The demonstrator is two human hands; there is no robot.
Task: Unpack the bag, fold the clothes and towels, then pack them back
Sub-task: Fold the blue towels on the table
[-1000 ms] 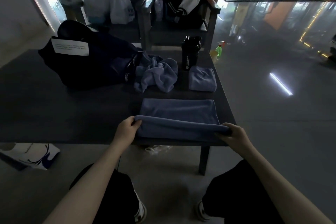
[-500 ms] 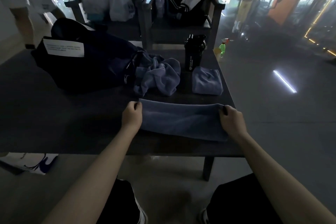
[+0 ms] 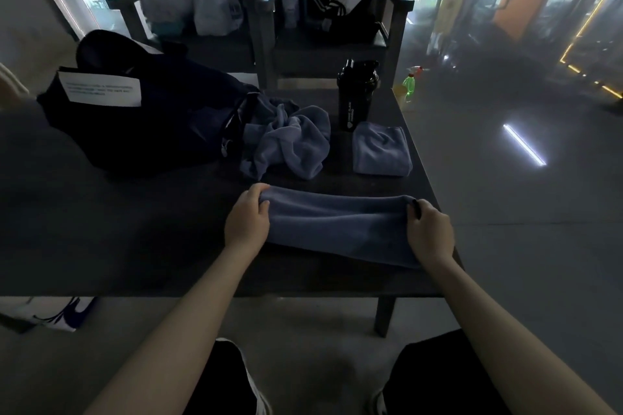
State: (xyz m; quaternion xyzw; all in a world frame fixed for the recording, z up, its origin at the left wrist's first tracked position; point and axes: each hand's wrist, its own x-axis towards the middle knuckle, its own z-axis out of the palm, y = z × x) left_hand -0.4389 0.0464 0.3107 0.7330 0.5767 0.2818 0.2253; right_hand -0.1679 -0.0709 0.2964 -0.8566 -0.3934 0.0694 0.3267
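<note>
1. Towel in hand (image 3: 337, 226): blue, lying as a long folded band across the near right part of the table (image 3: 118, 229), in front of the other cloths.
2. Left hand (image 3: 247, 217): we grip the band's left end, fingers curled over its far edge, thumb on top.
3. Right hand (image 3: 429, 232): we grip the right end the same way, fingers curled round the cloth.
4. Other items: dark bag (image 3: 145, 121) at the far left; a crumpled towel (image 3: 290, 141) spilling from its mouth; one folded towel (image 3: 381, 150) beside the black bottle (image 3: 357, 94).
5. Step in hand, as we judge it: setting down the lengthwise fold. We should match the far edges, keep both ends level, press the crease flat, then bring one end over the other.
6. Change since a second ago: the towel then lay spread wide, with our hands lifting its near edge at the table front. That edge has now been carried over to the far side, halving the width.
</note>
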